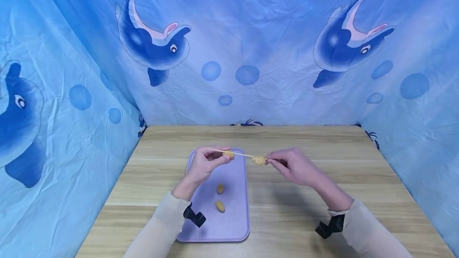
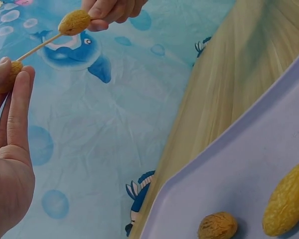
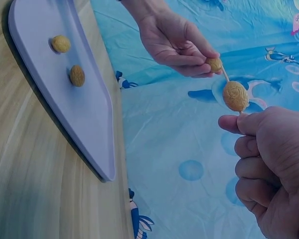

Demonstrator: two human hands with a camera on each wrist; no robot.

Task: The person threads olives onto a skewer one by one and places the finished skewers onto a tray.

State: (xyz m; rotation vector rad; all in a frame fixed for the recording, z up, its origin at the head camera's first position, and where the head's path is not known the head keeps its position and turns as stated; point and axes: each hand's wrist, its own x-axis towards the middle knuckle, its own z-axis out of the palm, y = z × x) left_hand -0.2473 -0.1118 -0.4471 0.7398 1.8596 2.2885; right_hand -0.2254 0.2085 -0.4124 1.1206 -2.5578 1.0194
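Observation:
A thin wooden skewer (image 1: 244,154) runs between the two hands above the table. My right hand (image 1: 297,168) pinches its right end between thumb and forefinger, the other fingers curled in. A yellow, wrinkled, oval dried fruit (image 3: 235,96) is threaded on the skewer just beyond those fingertips. Between thumb and fingertips, my left hand (image 1: 201,165) pinches a second yellow dried fruit (image 1: 228,154), partly covered by the fingers. The skewer meets this fruit, and its thin tip shows past it in the head view. How it passes through is hidden.
Below the left hand, a lilac tray (image 1: 233,224) lies on the wooden table (image 1: 287,226). Two more dried fruits sit apart on it, a rounder one (image 2: 218,226) and a longer one (image 1: 220,206). Blue dolphin-print curtains (image 1: 247,31) stand behind and at the sides.

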